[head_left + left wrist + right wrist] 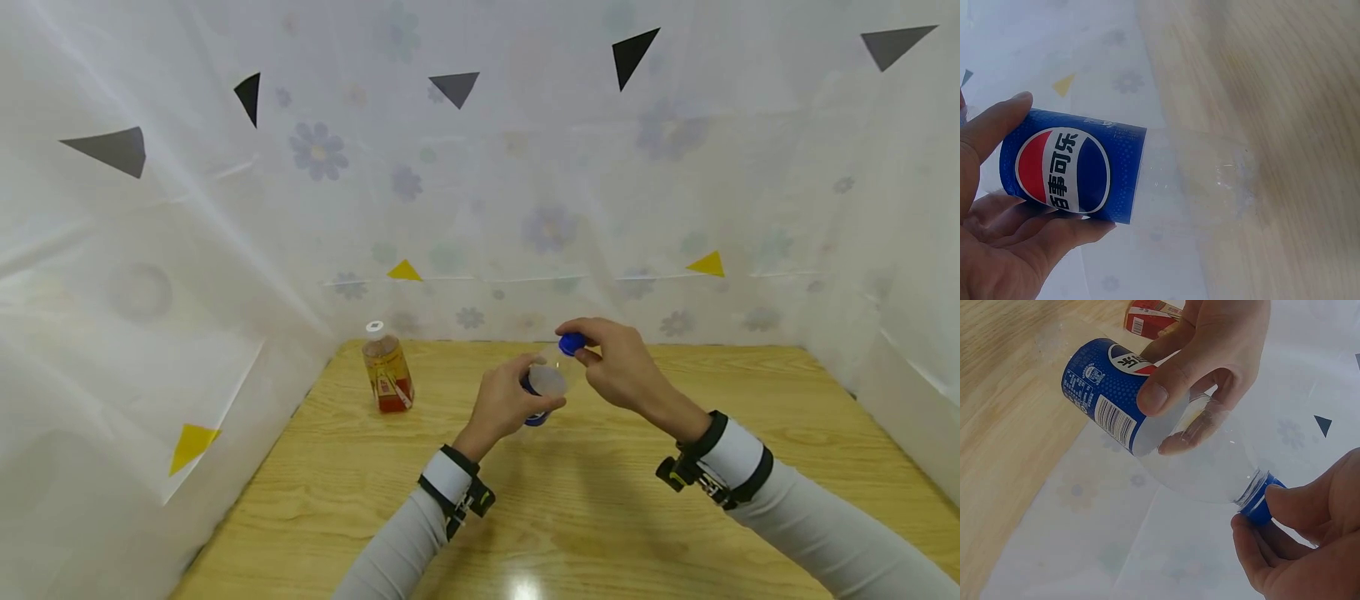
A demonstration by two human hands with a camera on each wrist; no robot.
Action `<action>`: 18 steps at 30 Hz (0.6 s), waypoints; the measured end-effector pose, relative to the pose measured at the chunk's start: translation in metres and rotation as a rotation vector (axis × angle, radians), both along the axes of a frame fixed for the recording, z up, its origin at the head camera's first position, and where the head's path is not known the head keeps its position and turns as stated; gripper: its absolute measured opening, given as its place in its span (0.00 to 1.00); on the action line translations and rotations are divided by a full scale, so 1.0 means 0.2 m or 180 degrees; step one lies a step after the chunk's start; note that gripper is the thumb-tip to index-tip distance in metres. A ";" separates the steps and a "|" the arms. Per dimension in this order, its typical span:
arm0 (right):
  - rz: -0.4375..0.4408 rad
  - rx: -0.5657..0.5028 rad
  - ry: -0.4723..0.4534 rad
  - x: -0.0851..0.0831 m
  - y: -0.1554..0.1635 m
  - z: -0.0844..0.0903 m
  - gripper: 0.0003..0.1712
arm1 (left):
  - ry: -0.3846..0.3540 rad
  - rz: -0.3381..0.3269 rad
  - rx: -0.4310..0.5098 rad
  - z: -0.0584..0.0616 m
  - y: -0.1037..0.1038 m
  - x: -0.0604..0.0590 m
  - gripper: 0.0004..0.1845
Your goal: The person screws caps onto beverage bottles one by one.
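1. Sleeves are filling the bottom of the head view, both cut off by the lower edge, each ending in a dark wrist strap.
2. Sitting far left on the table [375, 500], well apart from the hands, a tea bottle [386, 373] is standing upright with a white cap; its label is too small to read, and in the right wrist view only a red corner of it is peeking out behind the left hand.
3. Moving right, the left hand [504, 403] is curling its thumb and fingers round the blue-labelled middle of the bottle [546, 382], holding it tilted above the table near the far edge.
4. From the head view the hand is hiding most of the label; the left wrist view is showing the logo plainly, while the clear lower body is blurring into the wood behind it.
5. Further right, the right hand [618, 363] is pinching the blue cap [572, 342] between thumb and fingertips at the bottle's raised end.
6. Whether the cap is loosened cannot be told; the right wrist view is showing only part of it past the thumb.
7. White sheeting printed with pale flowers and stuck with black, grey and yellow triangles is closing in the table on three sides.
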State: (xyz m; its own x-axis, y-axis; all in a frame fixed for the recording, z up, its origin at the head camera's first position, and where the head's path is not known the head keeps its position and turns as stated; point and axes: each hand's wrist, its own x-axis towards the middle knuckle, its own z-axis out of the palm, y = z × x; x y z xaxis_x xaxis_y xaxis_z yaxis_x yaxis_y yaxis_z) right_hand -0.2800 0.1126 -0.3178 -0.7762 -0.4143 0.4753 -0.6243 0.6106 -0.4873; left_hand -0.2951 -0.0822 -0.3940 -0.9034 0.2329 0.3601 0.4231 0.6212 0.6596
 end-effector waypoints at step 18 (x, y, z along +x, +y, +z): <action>0.0009 0.0004 0.0204 0.00 0.01 -0.02 0.21 | 0.0066 0.0003 0.0028 -0.01 0.00 0.01 0.30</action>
